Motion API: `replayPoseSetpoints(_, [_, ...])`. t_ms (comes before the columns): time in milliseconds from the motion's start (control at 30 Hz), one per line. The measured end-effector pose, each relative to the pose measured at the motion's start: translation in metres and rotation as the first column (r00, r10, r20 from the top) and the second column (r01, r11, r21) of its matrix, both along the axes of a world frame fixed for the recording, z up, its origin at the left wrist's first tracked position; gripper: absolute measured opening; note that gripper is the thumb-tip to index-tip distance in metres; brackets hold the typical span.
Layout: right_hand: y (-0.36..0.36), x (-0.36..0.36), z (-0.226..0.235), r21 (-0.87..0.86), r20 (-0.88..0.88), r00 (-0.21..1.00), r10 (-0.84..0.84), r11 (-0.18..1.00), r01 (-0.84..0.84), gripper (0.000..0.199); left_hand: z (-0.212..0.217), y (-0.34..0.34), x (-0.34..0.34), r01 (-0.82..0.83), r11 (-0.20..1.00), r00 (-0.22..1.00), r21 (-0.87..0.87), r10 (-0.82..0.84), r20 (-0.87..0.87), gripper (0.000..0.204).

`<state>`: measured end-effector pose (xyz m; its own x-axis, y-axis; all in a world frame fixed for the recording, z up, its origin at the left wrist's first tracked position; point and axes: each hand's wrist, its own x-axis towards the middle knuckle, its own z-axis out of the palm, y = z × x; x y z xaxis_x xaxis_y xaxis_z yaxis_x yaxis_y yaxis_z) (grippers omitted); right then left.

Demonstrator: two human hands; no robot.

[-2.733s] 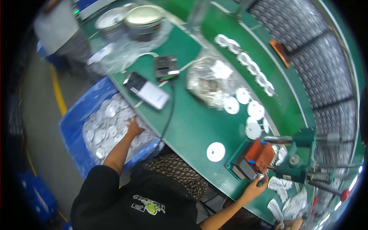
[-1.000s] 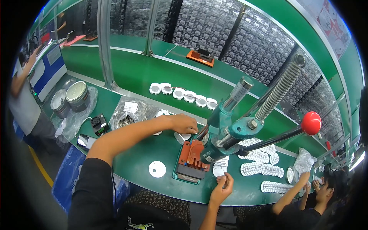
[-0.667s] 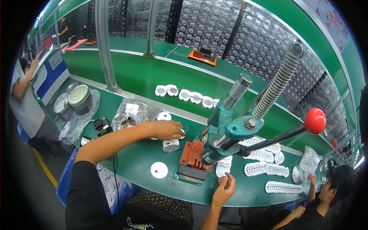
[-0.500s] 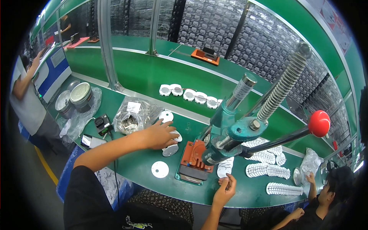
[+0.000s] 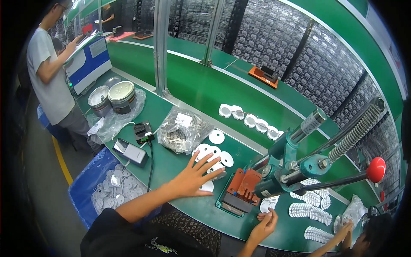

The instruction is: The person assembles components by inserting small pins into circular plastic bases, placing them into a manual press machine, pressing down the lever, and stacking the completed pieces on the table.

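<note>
My left hand is open, fingers spread over a group of flat white discs with holes; it partly covers some of them. Another white disc lies beyond the group. My right hand is closed, its fingers curled at the near edge of a short row of overlapping white discs. Whether a disc is pinched there is not clear. Between my hands stands a green hand press with an orange-red fixture on its base and a red ball on its lever.
A plastic bag of metal parts, a black device and cans stand leftward. A blue-lined bin holds clear discs. Disc rows lie right of the press. White round parts line the back. A co-worker's hands work at far right.
The view has swung left, so the scene sits further right. My left hand has drawn nearer over the discs and spread its fingers; the single disc near it is now partly under it.
</note>
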<state>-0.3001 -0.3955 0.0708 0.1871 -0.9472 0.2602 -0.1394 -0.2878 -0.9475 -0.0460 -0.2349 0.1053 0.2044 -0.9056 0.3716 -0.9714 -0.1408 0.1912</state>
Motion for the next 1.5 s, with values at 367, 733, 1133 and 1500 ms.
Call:
replayPoseSetpoints(367, [-0.004, -0.003, -0.005, -0.005, 0.03, 0.998, -0.046, 0.999, 0.047, 0.023, 0.046, 0.026, 0.058, -0.281, 0.938, 0.918, -0.202, 0.202, -0.341, 0.043])
replayPoseSetpoints(733, [-0.002, 0.004, -0.002, 0.053, 0.078, 0.996, -0.033, 0.998, 0.028, 0.025, 0.022, 0.032, 0.127, -0.328, 0.943, 0.944, 0.065, 0.329, -0.007, 0.024])
replayPoseSetpoints(1133, [-0.002, 0.0, -0.005, 0.046, 0.041, 0.999, -0.028, 0.999, 0.026, 0.024, 0.021, 0.035, 0.13, -0.179, 0.979, 0.984, 0.097, 0.177, 0.029, 0.026])
replayPoseSetpoints(1500, [-0.004, -0.002, -0.005, 0.037, 0.068, 0.998, -0.007, 0.999, 0.004, 0.025, 0.026, 0.031, 0.134, -0.144, 0.976, 0.98, 0.162, 0.163, -0.112, 0.018])
